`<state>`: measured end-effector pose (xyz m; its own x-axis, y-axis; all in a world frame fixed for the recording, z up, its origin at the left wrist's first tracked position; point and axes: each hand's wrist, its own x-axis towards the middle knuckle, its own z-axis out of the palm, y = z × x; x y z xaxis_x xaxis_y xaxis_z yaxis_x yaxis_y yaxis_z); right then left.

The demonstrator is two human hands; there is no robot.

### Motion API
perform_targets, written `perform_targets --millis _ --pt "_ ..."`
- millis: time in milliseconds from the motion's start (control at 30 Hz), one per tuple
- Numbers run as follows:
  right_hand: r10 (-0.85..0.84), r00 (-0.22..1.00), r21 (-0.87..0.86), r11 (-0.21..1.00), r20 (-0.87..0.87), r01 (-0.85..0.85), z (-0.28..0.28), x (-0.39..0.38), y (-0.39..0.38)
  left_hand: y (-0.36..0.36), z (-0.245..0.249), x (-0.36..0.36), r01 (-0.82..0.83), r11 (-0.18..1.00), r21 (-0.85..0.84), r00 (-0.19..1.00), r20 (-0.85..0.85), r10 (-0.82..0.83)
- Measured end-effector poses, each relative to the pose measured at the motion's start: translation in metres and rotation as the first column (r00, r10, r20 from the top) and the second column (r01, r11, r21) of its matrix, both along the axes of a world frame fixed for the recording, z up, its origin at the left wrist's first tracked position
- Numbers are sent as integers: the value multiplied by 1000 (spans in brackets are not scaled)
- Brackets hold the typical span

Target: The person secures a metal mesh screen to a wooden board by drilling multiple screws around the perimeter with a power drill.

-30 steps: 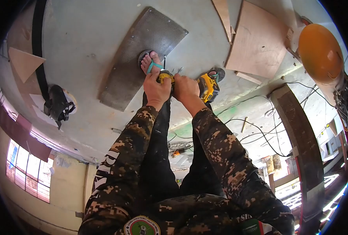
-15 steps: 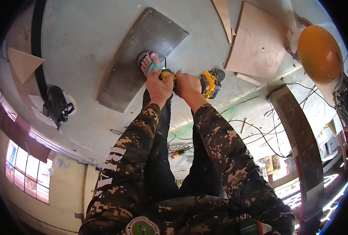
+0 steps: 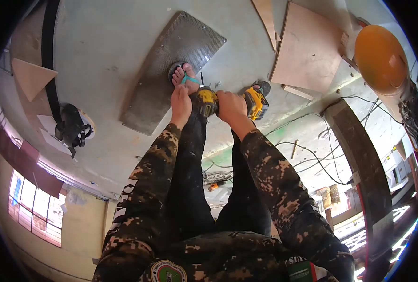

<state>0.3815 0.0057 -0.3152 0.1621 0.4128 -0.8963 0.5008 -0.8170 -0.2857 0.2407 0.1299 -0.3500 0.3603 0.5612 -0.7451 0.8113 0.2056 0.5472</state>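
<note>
A yellow and black cordless drill is gripped in my right hand, with its battery sticking out to the right. My left hand is just left of the drill's front end, apart from its body. Its fingers are drawn together near my foot; whatever is between them is hidden. My foot, in a teal-strapped sandal, rests on a grey perforated metal sheet lying on the floor. A dark round piece shows beneath the toes.
A plywood panel and thin wood offcuts lie at the upper right, near an orange rounded object. Cables run across the floor on the right, beside a long dark beam. A black strapped item lies at left.
My left hand has come off the drill's front and shifted slightly left and down. The drill has turned, and its rear now faces me more. My foot stays on the sheet.
</note>
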Motion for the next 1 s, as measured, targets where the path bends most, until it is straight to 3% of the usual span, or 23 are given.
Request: perform_targets --millis 33,67,100,167,300,500,600,633,700,833,900,1000 --pt "-4 1000 3 1000 6 4 9 -2 -7 3 4 -9 -188 974 -124 982 -51 183" --pt "-41 999 50 998 -3 41 18 -4 -16 8 4 -22 28 997 -70 998 -53 -32" --pt "-75 997 99 992 -11 75 26 -5 -25 7 3 -30 29 998 -63 999 -41 -32" --pt "-127 992 165 978 -27 129 45 -9 -42 11 29 -26 -146 948 -281 983 -151 107" --pt "-257 955 328 898 -149 293 81 -21 -70 17 62 -14 -242 915 -324 969 -121 213" --pt "-344 906 380 826 -247 417 113 -34 -99 9 61 -36 -351 861 -368 933 -62 354" --pt "-364 883 406 789 -297 462 128 -34 -109 -2 63 -47 -591 600 -539 727 -35 686" --pt "-356 880 434 770 -315 467 133 -32 -113 -6 65 -50 -593 597 -539 722 -28 692" --pt "-336 881 461 757 -333 463 141 -34 -124 -18 72 -58 -570 425 -703 608 -13 794" --pt "-308 865 484 731 -396 481 145 -39 -138 -44 85 -75 -532 358 -768 549 9 836" --pt "-284 868 477 744 -407 467 148 -39 -141 -55 88 -82 -559 196 -806 350 -15 937" --pt "-232 889 498 759 -396 420 146 -42 -143 -69 86 -97 -571 220 -791 321 31 947"
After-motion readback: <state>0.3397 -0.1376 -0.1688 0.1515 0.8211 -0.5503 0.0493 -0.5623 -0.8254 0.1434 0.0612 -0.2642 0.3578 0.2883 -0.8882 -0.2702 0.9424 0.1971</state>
